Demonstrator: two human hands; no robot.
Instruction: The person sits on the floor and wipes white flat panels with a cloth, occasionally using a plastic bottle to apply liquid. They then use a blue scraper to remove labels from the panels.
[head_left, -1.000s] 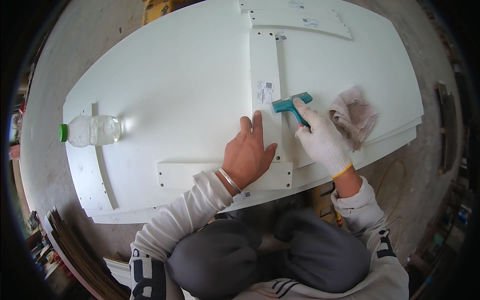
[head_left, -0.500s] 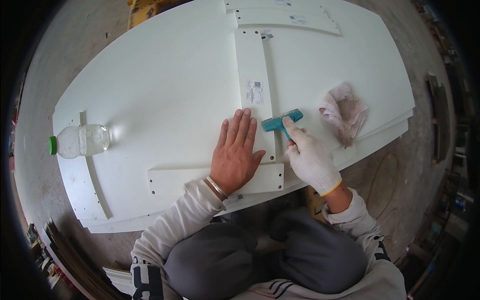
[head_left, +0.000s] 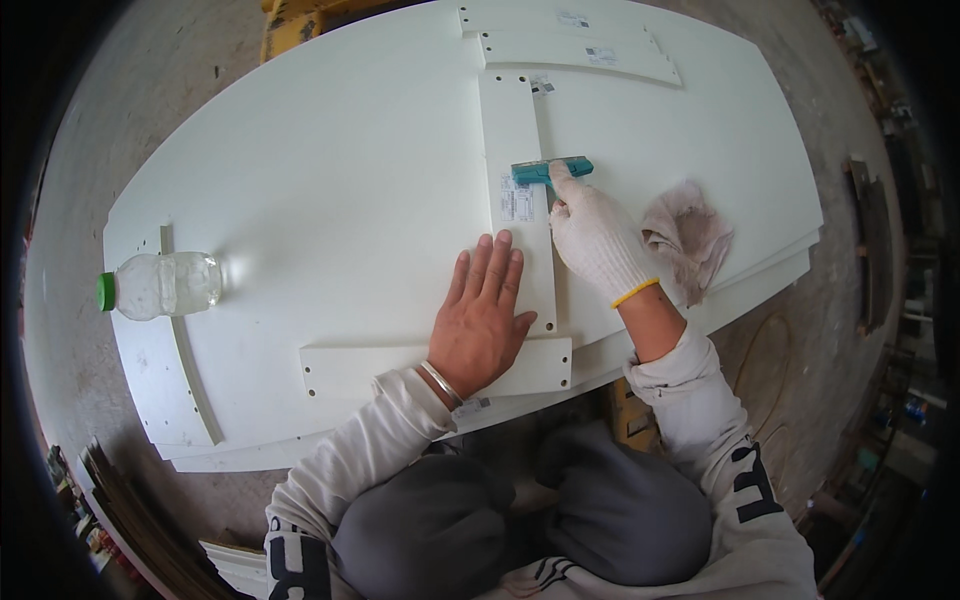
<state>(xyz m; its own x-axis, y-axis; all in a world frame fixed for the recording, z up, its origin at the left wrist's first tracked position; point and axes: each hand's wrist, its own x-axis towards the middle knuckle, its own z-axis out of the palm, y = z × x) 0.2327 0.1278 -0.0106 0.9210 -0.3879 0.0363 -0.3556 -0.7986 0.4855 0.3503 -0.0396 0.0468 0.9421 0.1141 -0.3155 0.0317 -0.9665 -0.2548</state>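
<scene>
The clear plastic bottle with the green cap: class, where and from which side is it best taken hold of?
Probably around the middle of the body of the bottle, fingers coming down from above. It lies on its side on the white panel, cap pointing left, with the top and both long sides free; the left hand is nearer.

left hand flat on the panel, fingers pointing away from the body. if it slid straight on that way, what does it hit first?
The left hand points up along the narrow white strip. First in line is probably the paper label on it, then the teal scraper in the gloved right hand, slightly right of that line.
</scene>
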